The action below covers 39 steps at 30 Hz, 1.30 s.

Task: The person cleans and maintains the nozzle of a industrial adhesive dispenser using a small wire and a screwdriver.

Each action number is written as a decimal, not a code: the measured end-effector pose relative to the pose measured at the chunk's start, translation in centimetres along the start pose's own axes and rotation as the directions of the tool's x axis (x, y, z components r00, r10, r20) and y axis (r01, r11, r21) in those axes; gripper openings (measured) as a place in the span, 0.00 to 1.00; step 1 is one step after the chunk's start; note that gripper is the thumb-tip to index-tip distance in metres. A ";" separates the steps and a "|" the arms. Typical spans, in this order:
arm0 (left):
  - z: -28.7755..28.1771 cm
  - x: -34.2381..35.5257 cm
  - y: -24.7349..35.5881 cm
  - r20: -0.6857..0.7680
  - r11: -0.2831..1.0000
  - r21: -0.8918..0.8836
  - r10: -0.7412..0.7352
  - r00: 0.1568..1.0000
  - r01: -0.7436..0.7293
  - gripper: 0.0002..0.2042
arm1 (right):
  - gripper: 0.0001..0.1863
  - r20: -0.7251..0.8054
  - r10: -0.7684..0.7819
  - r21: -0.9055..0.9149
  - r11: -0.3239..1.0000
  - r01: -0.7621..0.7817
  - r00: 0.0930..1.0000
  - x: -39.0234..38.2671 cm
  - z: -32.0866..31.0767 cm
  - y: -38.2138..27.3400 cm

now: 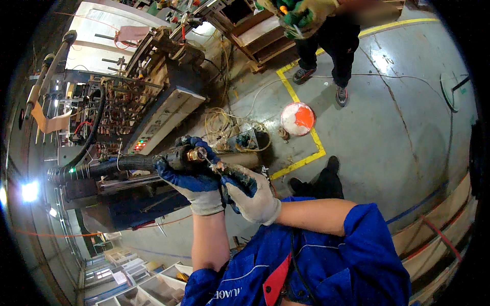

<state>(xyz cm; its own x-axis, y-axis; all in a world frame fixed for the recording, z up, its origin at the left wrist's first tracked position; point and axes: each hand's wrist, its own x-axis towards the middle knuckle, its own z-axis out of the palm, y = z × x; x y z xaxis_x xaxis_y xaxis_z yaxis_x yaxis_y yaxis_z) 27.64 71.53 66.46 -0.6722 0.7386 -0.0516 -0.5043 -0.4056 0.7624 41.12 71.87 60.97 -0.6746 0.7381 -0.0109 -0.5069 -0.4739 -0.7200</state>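
Observation:
My left hand (191, 183), in a grey glove with a dirty blue coating, grips the black nozzle body (178, 156) at the end of a ribbed black hose (127, 164). A metal fitting (197, 154) sticks out at its tip. My right hand (244, 193), in a similar stained glove, is closed just right of and below the fitting, holding a small slender metal piece (213, 164) whose shape I cannot make out clearly.
A machine (163, 120) with rods and lit buttons fills the left. A co-worker's legs (337, 61) and gloved hands (298, 20) are at the top. A round white-and-orange lid (297, 119) lies by yellow floor tape (301, 164). Wooden boards (434, 229) stand at lower right.

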 end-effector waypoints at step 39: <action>-1.0 -0.6 -0.3 0.005 0.978 -0.201 -0.052 0.999 0.052 0.28 | 0.17 0.004 -0.080 -0.338 0.938 0.076 0.997 2.1 -0.4 -3.8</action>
<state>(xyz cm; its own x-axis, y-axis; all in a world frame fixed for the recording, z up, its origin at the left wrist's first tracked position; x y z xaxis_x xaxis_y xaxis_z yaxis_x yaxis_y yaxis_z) 27.64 70.68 65.66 -0.6420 0.7617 -0.0881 -0.6376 -0.4665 0.6130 41.79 75.42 63.38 -0.6344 0.7714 0.0493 -0.3452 -0.2257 -0.9110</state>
